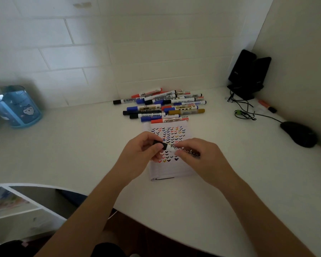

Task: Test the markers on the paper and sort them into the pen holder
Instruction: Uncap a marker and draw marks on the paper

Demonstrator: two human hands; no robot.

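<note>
left hand (141,153), right hand (196,158): bare | forearms (93,210): bare | lap: dark cloth (107,250) (blurred)

My right hand (195,156) hides most of the marker (170,147); my left hand (143,153) covers part of its cap (158,144). Both block the middle of the paper (168,171). Pen holder (20,110) blurry, contents unclear. Pile of markers (161,104): labels mostly too small to read.

Glossy plastic, matt paper, smooth matt bench (193,201).
The marker (168,146) pinched between left grip (137,154) and right grip (198,158) has a glossy plastic barrel; beneath them, matt paper (170,171); far left, a translucent glossy plastic pen holder (19,108).
</note>
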